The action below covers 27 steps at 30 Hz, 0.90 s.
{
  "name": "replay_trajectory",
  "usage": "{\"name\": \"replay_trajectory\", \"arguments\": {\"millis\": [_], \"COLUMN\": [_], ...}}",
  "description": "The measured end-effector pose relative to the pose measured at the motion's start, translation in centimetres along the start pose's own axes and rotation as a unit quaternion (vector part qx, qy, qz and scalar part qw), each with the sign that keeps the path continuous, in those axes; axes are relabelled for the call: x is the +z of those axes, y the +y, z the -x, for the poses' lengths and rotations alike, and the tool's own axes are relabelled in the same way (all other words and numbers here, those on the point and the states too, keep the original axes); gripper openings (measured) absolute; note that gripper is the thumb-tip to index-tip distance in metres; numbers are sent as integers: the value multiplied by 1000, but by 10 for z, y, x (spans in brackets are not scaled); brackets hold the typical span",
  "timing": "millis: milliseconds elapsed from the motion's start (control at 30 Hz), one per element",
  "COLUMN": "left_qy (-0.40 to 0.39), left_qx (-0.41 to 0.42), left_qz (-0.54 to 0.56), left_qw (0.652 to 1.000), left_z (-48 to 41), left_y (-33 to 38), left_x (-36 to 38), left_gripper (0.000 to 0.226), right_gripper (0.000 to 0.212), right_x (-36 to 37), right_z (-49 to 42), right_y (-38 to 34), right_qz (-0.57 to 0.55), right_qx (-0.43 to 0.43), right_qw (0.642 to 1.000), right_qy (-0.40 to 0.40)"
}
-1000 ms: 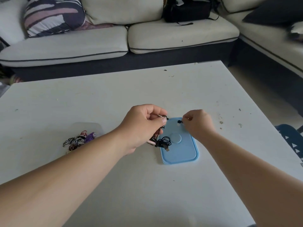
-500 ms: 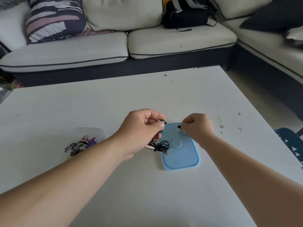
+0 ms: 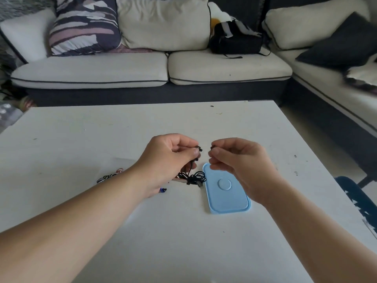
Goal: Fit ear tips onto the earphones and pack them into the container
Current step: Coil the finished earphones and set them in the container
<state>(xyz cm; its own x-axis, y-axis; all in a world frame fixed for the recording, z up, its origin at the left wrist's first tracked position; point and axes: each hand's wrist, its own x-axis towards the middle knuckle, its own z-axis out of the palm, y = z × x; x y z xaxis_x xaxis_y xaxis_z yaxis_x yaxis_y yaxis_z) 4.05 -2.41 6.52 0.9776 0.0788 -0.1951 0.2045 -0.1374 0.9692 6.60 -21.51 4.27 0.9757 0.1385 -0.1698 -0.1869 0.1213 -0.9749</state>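
A: How far along is it?
B: Mid-fitting, I'd judge. The left hand [image 3: 169, 158], centre of the frame, has its fingers clenched on a black earbud [image 3: 199, 148]. The cable [image 3: 193, 177] hangs down to a tangle on the bench [image 3: 81, 139], touching the left edge of the blue lid [image 3: 226, 199].
A: And the other hand?
B: The right hand [image 3: 236, 160], just right of it, pinches a tiny dark ear tip [image 3: 212, 148], or so I take it. It is near the earbud but apart, so it is not on yet.
A: Anything packed?
B: Nothing of this black pair. A striped set [image 3: 106, 177] lies centre left behind the left forearm. A faint clear shape there may be the container, but I cannot tell.
A: What remains?
B: Seat this tip, perhaps a second one, then coil the cable and pack it.
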Motion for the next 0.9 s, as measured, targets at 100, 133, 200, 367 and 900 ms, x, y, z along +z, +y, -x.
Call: {"name": "replay_trajectory", "arguments": {"millis": [100,133,200,367,900], "left_qy": [-10,-15,-29,-32,-31], "left_qx": [17,23,33,46,38], "left_qz": [4,-1,-20,-37,-44], "left_qw": [1000,1000,999,998,998], "left_z": [7,9,13,13,10], "left_y": [6,7,7,6,7], "left_x": [-7,-9,-12,-17,-12], "left_gripper": [12,13,15,13,13], "right_gripper": [12,12,16,12,17], "right_x": [16,19,27,29,13], "right_z": [21,27,33,26,8], "right_y": [-3,-2,2,4,5], "right_qz": [-7,-10,-15,-62,-53], "right_qx": [-12,-16,-23,-14,-26], "right_qw": [1000,1000,999,998,995], "right_qy": [-11,-13,-18,-13,-79]}}
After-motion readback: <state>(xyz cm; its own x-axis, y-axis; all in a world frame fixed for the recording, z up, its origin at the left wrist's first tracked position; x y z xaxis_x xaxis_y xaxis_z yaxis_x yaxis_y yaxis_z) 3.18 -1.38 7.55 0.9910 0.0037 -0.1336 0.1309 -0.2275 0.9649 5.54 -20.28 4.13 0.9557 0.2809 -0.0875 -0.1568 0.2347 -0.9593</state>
